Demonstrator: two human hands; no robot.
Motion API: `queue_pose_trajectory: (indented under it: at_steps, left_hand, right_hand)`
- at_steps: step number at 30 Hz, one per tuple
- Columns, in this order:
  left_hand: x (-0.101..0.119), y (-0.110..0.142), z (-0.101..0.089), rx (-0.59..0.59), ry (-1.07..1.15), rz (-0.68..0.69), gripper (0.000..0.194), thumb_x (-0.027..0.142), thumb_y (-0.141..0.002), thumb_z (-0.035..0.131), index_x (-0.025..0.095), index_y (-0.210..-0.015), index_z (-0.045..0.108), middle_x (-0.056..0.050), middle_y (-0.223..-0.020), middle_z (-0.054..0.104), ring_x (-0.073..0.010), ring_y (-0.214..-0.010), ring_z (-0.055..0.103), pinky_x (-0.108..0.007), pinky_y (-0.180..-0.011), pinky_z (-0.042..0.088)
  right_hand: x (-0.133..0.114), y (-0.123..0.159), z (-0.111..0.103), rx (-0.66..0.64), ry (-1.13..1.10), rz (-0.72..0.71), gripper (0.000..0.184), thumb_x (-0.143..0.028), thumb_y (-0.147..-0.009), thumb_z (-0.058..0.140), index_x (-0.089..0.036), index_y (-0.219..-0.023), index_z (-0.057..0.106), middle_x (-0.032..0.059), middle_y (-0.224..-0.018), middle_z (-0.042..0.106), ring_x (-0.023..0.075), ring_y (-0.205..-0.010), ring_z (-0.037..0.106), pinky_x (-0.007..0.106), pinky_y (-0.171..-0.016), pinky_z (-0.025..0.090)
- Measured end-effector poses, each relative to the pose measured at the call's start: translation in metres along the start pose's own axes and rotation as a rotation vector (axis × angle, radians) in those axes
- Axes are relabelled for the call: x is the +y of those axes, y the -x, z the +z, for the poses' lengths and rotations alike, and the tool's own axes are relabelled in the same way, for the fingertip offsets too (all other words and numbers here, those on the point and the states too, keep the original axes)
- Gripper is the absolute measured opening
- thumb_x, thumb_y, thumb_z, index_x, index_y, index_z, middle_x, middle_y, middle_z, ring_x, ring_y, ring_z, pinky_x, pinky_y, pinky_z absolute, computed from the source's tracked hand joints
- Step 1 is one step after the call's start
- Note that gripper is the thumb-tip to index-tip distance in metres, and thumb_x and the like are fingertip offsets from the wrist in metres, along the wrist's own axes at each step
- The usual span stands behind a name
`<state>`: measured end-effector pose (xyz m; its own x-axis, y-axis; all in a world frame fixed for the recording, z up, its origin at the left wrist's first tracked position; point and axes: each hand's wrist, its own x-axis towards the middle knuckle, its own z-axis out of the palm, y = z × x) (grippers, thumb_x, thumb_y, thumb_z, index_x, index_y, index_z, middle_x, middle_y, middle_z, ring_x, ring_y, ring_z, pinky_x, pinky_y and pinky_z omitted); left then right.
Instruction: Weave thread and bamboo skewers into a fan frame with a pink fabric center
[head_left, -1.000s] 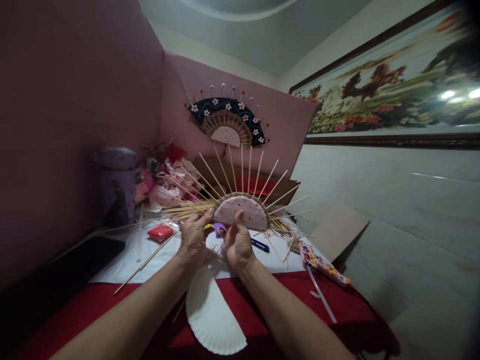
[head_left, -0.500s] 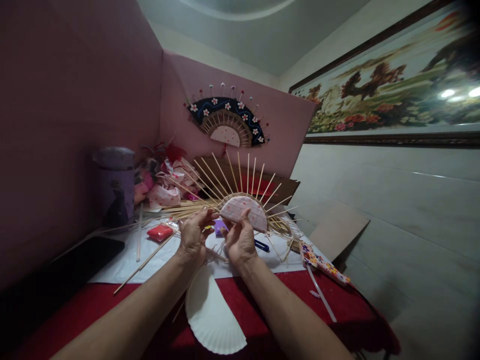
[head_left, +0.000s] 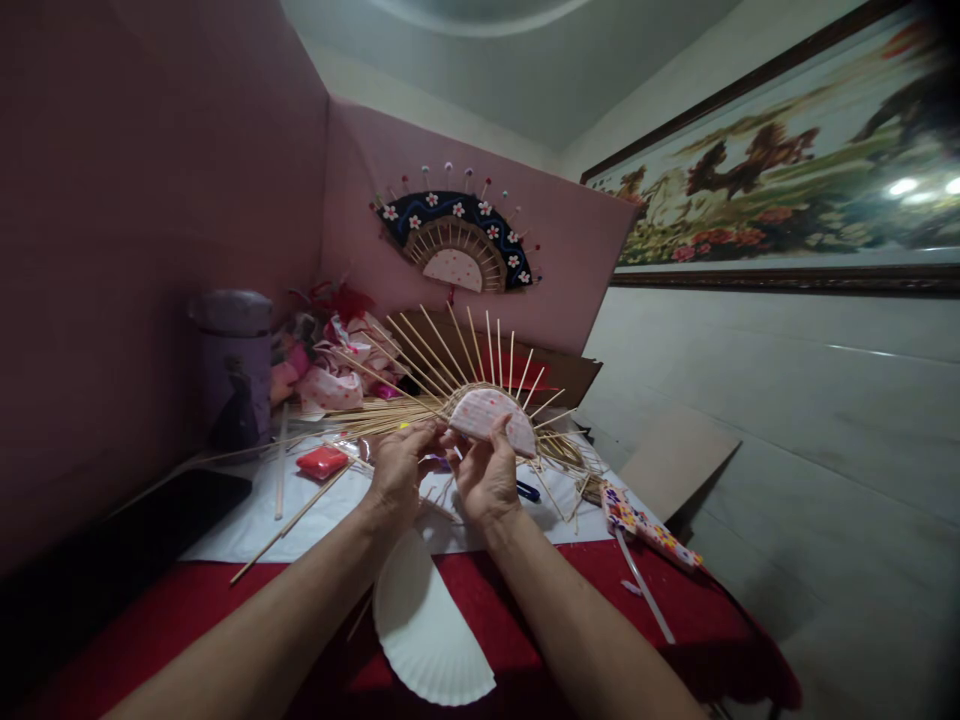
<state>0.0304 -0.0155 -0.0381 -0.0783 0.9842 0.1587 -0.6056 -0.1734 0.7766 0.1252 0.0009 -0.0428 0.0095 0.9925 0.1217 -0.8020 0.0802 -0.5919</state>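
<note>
A fan frame [head_left: 491,415] is held up over the table: a half-round padded piece in pale cloth with small red spots, its curved edge wrapped in brown twine. Thin wooden sticks fan out from that edge. My right hand [head_left: 484,475] grips the piece from below, thumb on the cloth front and fingers behind. Close by, my left hand [head_left: 405,460] is closed at the fan's lower left end, its fingertips almost meeting the right fingers; what they pinch is hidden. Below my wrists lies a cut white paper plate [head_left: 431,630] with a fluted rim.
Loose sticks [head_left: 367,415] lie behind my left hand, near a red packet [head_left: 322,460]. A purple cup [head_left: 232,370] and a dark phone-like slab [head_left: 180,510] stand left. A finished fan [head_left: 457,235] hangs on the pink board. A flower-patterned piece [head_left: 649,525] lies right.
My left hand has moved right and inward, closing at the fan's left end near the right fingers. The fan has tilted slightly, its sticks leaning a little more to the left.
</note>
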Motion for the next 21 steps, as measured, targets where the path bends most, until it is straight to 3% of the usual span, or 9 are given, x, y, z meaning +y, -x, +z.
queue_pose_trajectory:
  at_steps: [6,11,16,21]
  left_hand:
    - [0.001,0.003,0.002,-0.048,-0.054,-0.021,0.022,0.018,-0.057,0.070,0.012,-0.078,0.068,-0.005,-0.068,0.067,-0.0133,-0.060,0.059,-0.025,-0.056,0.044]
    - [0.002,0.006,0.004,-0.135,-0.112,-0.003,0.028,0.027,-0.059,0.075,0.011,-0.081,0.068,-0.008,-0.078,0.069,-0.0148,-0.065,0.061,-0.024,-0.055,0.043]
    - [0.000,0.003,0.004,-0.105,-0.121,0.010,0.031,0.037,-0.061,0.075,0.010,-0.072,0.067,-0.006,-0.064,0.065,-0.0142,-0.057,0.059,-0.024,-0.053,0.044]
    - [0.005,0.000,0.003,-0.057,-0.007,0.027,0.023,0.032,-0.062,0.073,0.011,-0.063,0.064,-0.003,-0.058,0.063,-0.0114,-0.050,0.055,-0.024,-0.050,0.045]
  right_hand:
    - [0.000,0.000,0.001,-0.028,-0.030,-0.014,0.038,-0.056,-0.080,0.052,-0.020,-0.079,0.064,-0.0015,-0.067,0.067,0.0106,-0.057,0.058,0.020,-0.052,0.045]
    - [0.006,0.001,0.003,-0.054,0.072,-0.085,0.045,-0.062,-0.078,0.050,-0.020,-0.075,0.065,0.0002,-0.069,0.069,0.0144,-0.060,0.061,0.026,-0.056,0.048]
    - [0.016,0.005,0.002,-0.105,0.203,-0.151,0.047,-0.061,-0.073,0.058,-0.017,-0.085,0.067,0.0047,-0.084,0.071,0.0182,-0.081,0.065,0.030,-0.071,0.050]
    - [0.022,0.011,-0.003,-0.165,0.402,-0.271,0.038,-0.051,-0.071,0.066,-0.017,-0.089,0.068,0.0044,-0.096,0.071,0.0196,-0.100,0.061,0.036,-0.092,0.044]
